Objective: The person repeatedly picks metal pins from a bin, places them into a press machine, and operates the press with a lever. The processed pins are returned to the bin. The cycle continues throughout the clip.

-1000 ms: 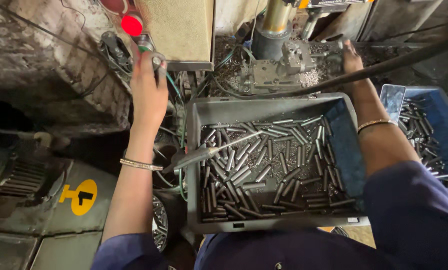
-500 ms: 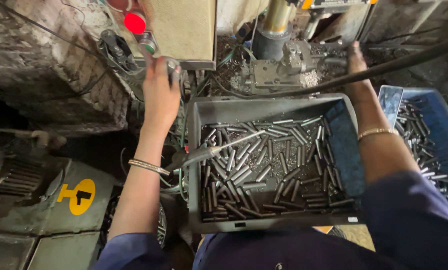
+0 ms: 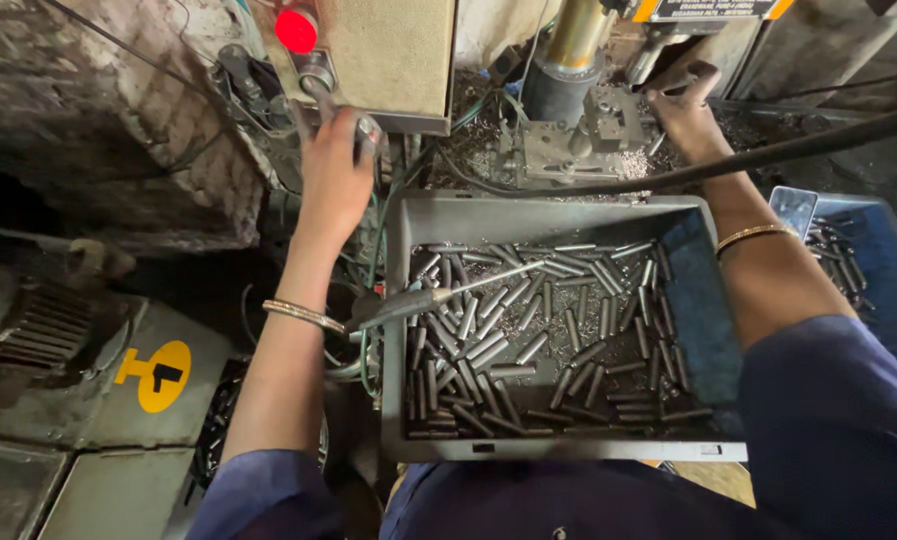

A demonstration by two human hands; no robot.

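My left hand (image 3: 334, 172) reaches up to the machine's control box (image 3: 388, 55) and grips a small metal lever or knob under its lower edge, just below a red button (image 3: 296, 30). My right hand (image 3: 684, 103) rests on the metal fixture (image 3: 608, 125) of the machine, beside a brass-coloured column (image 3: 573, 40); whether it holds a part is hidden. A grey plastic tray (image 3: 558, 212) with several short dark metal pins (image 3: 528, 340) sits on my lap between both arms. A thin metal rod tool (image 3: 438, 295) lies across the tray's left rim.
A blue bin (image 3: 888, 290) with more pins stands at the right. A black hose or bar (image 3: 768, 155) crosses over my right wrist. Cables hang beside the control box. At the left a yellow round sticker (image 3: 156, 375) marks a grey machine cover.
My left hand has slid a little to the right along the bottom of the control box. My right hand stays on the fixture.
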